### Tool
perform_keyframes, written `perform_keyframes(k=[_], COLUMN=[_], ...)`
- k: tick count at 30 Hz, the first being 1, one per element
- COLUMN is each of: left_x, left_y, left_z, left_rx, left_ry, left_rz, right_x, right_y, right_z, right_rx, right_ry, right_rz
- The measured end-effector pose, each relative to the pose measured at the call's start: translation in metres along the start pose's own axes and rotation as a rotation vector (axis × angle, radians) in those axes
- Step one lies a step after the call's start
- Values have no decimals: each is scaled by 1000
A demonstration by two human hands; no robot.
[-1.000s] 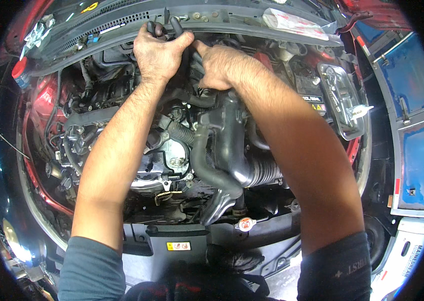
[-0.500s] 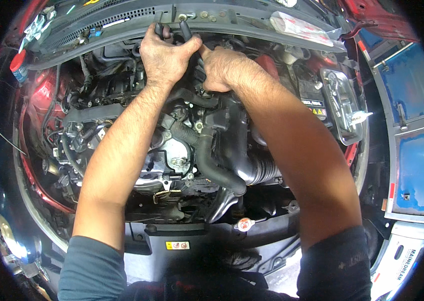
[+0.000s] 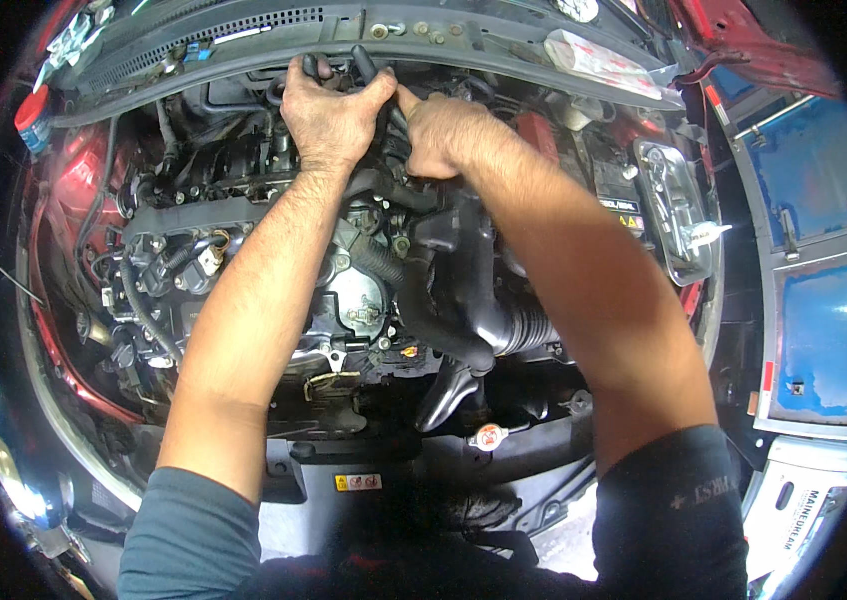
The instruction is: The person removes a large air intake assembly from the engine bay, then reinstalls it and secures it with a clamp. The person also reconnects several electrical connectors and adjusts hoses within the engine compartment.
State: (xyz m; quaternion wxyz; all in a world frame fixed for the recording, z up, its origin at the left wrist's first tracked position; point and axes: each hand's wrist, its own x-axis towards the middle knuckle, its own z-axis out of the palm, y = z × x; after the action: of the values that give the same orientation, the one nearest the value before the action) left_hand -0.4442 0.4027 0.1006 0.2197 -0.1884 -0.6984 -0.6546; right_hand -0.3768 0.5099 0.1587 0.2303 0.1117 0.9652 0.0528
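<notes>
At the back of an open engine bay, my left hand [image 3: 328, 120] is closed around a pair of black-handled pliers [image 3: 363, 64]. Its two handle ends stick up past the fingers and thumb; the jaws are out of sight below the hand. Close on its right, my right hand [image 3: 443, 132] has curled fingers, with the index finger near the left thumb. What those fingers grip is hidden behind the hand. Dark hoses [image 3: 378, 185] run just below both hands. Nearer me lie the engine [image 3: 353, 300] and a ribbed black air intake pipe [image 3: 528, 328].
A metal tray [image 3: 678, 215] with small parts rests at the right, beside the battery [image 3: 621, 190]. A red-lidded jar [image 3: 33, 118] stands far left. Along the back cowl lies a clear plastic bag [image 3: 603, 68]. A radiator cap [image 3: 488, 437] sits at the front, and a blue-panelled cabinet [image 3: 818, 330] stands right.
The view has shifted slightly. Both hands keep nearly the same place and hold, and the right-hand plier handle leans a little more to the left.
</notes>
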Motion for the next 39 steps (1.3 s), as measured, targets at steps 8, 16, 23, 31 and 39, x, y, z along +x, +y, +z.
perform_keyframes(k=[8, 16, 23, 31, 39], left_x=[-3, 15, 20, 27, 15], left_y=[0, -18, -37, -52, -53], left_z=[-6, -54, -61, -78, -74], left_rx=[96, -606, -759, -871, -970], left_ry=[-12, -117, 55, 122, -289], left_rz=[-140, -538, -827, -1003, -722], right_x=[3, 12, 10, -9, -46], right_y=[6, 13, 22, 17, -25], right_z=[-4, 7, 13, 9, 30], right_rx=[-4, 24, 133, 247, 642], right_ry=[9, 55, 140, 256, 745], right_rz=[-49, -100, -99, -225, -113])
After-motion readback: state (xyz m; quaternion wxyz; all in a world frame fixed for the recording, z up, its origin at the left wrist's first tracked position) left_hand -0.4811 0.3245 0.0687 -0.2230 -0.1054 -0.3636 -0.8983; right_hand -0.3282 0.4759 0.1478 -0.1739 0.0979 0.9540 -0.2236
